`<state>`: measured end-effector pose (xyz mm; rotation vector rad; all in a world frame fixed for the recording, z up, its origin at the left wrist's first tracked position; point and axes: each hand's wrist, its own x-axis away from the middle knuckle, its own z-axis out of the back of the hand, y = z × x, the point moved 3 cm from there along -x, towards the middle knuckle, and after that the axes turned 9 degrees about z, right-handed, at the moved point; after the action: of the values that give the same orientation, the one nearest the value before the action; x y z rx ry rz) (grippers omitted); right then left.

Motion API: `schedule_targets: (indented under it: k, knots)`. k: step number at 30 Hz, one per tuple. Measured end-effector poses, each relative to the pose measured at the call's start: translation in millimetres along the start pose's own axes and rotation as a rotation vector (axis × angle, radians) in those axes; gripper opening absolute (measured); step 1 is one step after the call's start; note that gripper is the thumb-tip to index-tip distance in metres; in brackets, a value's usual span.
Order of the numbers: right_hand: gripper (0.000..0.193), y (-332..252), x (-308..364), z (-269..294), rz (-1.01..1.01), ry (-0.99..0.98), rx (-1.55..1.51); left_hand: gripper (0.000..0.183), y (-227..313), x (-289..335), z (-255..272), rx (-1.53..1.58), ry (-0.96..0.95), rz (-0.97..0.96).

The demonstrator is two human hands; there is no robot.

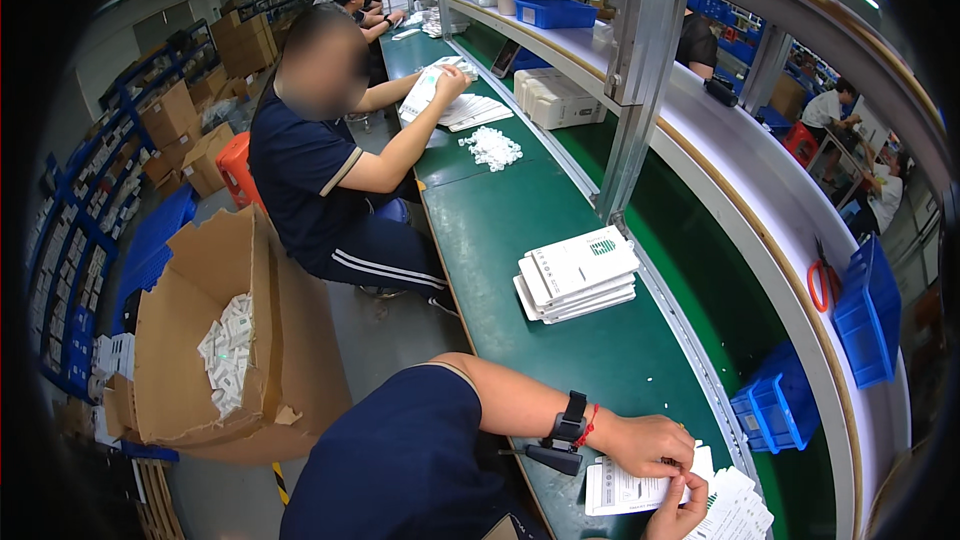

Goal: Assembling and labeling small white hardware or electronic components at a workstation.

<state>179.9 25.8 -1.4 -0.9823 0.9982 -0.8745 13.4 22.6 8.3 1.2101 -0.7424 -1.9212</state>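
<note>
In the head view, the left hand and right hand meet fingertip to fingertip, fingers curled in, over a white printed card; whether they pinch it or something small, I can't tell. The card lies on the green bench, which probably bears its weight and frees both hands. Loose cards spread toward the railed edge, seemingly for easy reach. A stack by that edge sits farther along, perhaps to spare elbow room.
</note>
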Motion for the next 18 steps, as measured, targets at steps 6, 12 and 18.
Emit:
schedule_targets:
  k: [6,12,18]
  knots:
    - [0.021,0.6,0.3,0.5,-0.031,0.032,-0.008,0.006,1.3,-1.1,0.6,-0.013,-0.015,0.013]
    - [0.020,-2.0,0.5,-0.4,-0.002,0.028,0.055,0.008,-4.0,-0.1,-2.2,-0.030,-0.034,0.040]
    - [0.018,-10.0,-0.5,-4.0,-0.058,0.039,0.000,0.007,-7.8,0.2,-4.4,-0.009,-0.016,0.051]
